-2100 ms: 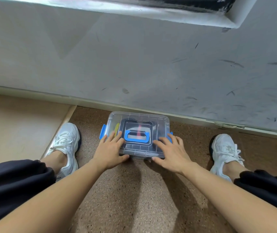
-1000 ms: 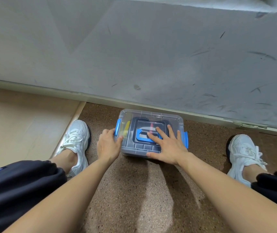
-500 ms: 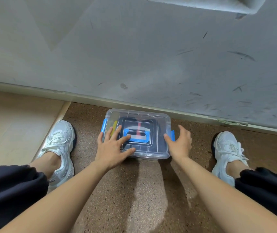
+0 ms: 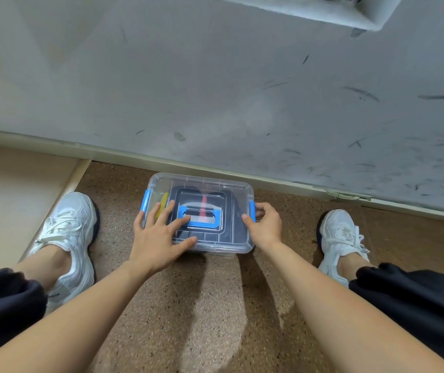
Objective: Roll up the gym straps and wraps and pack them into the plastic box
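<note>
The clear plastic box (image 4: 231,184) stands on the speckled brown floor by the wall, its lid on, with a blue handle (image 4: 202,224) on top and a blue latch at each end. Dark rolled straps with a red stripe (image 4: 204,208) and a yellow piece (image 4: 163,200) show through the lid. My left hand (image 4: 158,238) lies flat on the lid's near left part, fingers spread. My right hand (image 4: 265,224) is curled around the right blue latch (image 4: 252,210), thumb on the lid edge.
A scuffed grey wall (image 4: 242,90) with a pale skirting strip rises just behind the box. My white sneakers sit at the left (image 4: 67,232) and right (image 4: 342,235) of the box. A beige floor panel (image 4: 13,189) adjoins on the far left.
My right hand moved from the lid to the box's right end and closed on the blue latch. My left hand shifted from the left latch onto the lid.
</note>
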Demonstrator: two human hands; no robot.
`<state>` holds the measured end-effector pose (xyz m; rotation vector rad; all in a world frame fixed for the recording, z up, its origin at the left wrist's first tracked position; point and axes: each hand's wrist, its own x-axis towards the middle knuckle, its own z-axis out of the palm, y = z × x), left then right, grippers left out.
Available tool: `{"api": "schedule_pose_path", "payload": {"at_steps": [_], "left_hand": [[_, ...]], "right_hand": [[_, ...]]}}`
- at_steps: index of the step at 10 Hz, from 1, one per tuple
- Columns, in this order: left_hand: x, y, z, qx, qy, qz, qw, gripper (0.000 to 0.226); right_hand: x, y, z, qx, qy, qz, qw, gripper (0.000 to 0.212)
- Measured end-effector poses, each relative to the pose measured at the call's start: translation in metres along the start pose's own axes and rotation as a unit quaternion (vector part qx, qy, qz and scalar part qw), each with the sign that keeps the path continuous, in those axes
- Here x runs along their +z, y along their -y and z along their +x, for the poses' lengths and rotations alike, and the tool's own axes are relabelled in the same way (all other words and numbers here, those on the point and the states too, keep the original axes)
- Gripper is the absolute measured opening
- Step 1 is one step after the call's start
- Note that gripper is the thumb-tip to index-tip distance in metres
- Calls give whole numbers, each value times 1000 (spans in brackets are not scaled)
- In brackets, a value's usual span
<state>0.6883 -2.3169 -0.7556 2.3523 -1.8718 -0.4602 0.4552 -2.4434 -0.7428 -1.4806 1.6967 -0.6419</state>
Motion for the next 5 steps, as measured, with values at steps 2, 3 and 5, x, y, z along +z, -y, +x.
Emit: {"api": "schedule_pose_path", "payload": {"at_steps": [2, 3, 5], "left_hand": [[-3, -3, -2, 0, 5, 5, 1000, 106], [-9, -5, -3, -3, 28, 20, 999, 103], [-36, -5, 3, 10, 123, 29, 992, 68]], "right_hand": [[2, -4, -1, -51, 5, -74, 996, 40], [0, -7, -4, -50, 35, -95, 994, 52], [-34, 3, 6, -43, 188, -241, 951, 63]]}}
